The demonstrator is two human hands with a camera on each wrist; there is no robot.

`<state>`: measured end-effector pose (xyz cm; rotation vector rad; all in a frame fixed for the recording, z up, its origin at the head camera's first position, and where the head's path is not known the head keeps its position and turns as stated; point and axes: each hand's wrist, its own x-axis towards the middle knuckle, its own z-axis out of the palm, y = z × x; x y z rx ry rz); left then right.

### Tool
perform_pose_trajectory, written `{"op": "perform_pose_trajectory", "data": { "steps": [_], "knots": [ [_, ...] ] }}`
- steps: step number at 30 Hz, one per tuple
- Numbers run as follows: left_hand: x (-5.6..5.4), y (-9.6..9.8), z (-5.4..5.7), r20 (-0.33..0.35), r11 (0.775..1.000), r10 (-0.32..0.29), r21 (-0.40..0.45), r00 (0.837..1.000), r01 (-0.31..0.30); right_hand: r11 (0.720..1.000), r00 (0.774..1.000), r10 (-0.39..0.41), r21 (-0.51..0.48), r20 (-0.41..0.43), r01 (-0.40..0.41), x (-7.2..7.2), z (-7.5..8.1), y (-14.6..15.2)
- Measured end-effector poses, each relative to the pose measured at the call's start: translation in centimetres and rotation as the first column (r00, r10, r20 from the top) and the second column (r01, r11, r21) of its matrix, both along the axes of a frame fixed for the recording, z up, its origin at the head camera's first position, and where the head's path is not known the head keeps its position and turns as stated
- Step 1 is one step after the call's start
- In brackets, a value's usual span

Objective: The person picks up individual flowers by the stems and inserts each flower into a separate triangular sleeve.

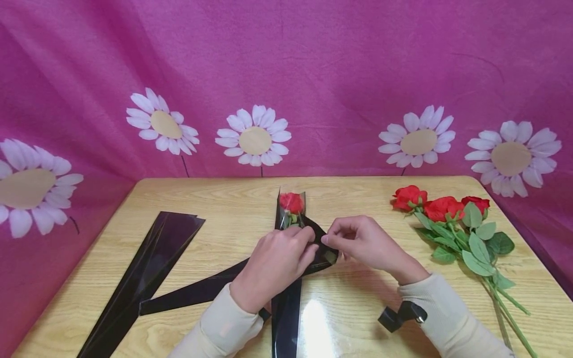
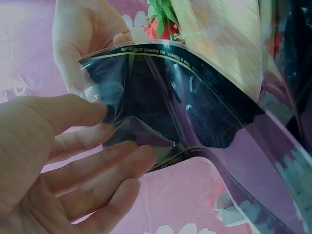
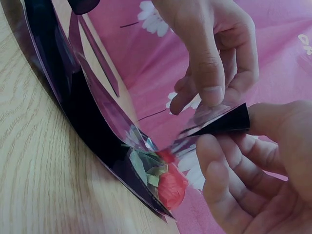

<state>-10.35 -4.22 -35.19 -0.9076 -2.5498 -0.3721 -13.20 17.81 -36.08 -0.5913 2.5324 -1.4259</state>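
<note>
A black flower sleeve (image 1: 201, 286) with clear film lies slantwise across the table, its wide end lifted between the hands. In the right wrist view, the right hand (image 3: 273, 156) pinches a black edge of it between thumb and fingers. The left hand (image 1: 279, 263) is over the sleeve; in the left wrist view its thumb and lightly bent fingers (image 2: 92, 190) are at the film near the mouth, with a gap between thumb and index finger in the right wrist view. Beneath lies a second sleeve (image 1: 286, 318) holding a red rose (image 1: 292, 202).
Another flat black sleeve (image 1: 139, 278) lies to the left on the wooden table (image 1: 215, 199). Several red roses (image 1: 443, 208) with green leaves and long stems lie to the right. A pink cloth (image 1: 313, 74) printed with daisies hangs behind the table.
</note>
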Motion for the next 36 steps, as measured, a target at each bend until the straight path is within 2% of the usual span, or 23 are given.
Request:
{"op": "perform_pose_trajectory", "data": {
  "steps": [6,11,15,20,24,29,36],
  "knots": [
    [-0.4,-0.1,-0.7,0.010,0.998,-0.001,-0.061,1.000,0.002,1.000,1.000,-0.002,-0.001,0.007,0.002,0.0,-0.1,-0.1],
    [-0.9,-0.3,-1.0,0.026,0.999,-0.018,-0.048,1.000,0.019,1.000,1.000,0.022,0.014,0.004,-0.022,-0.1,-0.2,0.0],
    [-1.2,-0.4,-1.2,0.013,0.998,-0.023,-0.056,1.000,0.024,0.998,0.998,0.055,0.044,-0.007,-0.055,-0.2,-0.4,0.0],
    [-1.0,-0.3,-1.1,-0.048,0.997,-0.053,-0.065,0.997,0.050,0.995,0.998,0.054,0.080,-0.027,-0.052,-0.2,-0.6,0.0],
    [-0.7,-0.1,-1.1,-0.086,0.996,-0.074,-0.065,0.994,0.068,0.995,0.998,0.057,0.080,-0.003,-0.056,-0.1,-0.6,-0.1],
    [-0.7,0.1,-1.2,-0.075,0.996,-0.065,-0.072,0.995,0.060,0.995,0.997,0.067,0.065,0.043,-0.070,0.0,-0.5,-0.3],
    [-0.5,0.2,-1.3,-0.050,0.991,-0.091,-0.101,0.995,0.085,0.991,0.998,0.046,0.128,-0.032,-0.042,0.0,-0.6,-0.3]
  ]
}}
